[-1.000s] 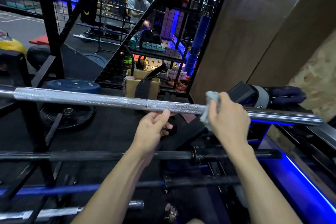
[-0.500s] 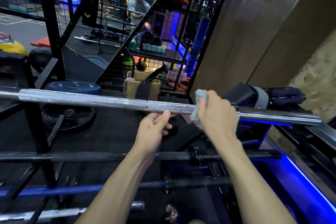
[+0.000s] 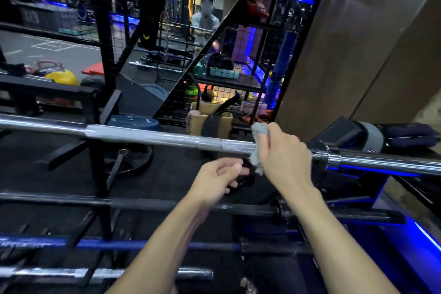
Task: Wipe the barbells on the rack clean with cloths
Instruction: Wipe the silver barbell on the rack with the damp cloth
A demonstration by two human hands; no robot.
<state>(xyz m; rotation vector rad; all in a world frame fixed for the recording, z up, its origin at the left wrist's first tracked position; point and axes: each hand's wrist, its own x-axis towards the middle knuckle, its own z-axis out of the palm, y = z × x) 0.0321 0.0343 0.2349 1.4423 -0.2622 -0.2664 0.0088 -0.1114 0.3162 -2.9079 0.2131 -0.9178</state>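
Gym box "03" (image 3: 32, 16) behind; right hand (image 3: 282, 153), cloth (image 3: 259, 131) on barbell (image 3: 148, 135)

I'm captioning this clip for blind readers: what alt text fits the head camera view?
A person's right hand grips a grey cloth wrapped round a silver barbell lying across a rack. The left hand hangs just below the bar, fingers loosely curled. Darker barbells lie on lower rungs.
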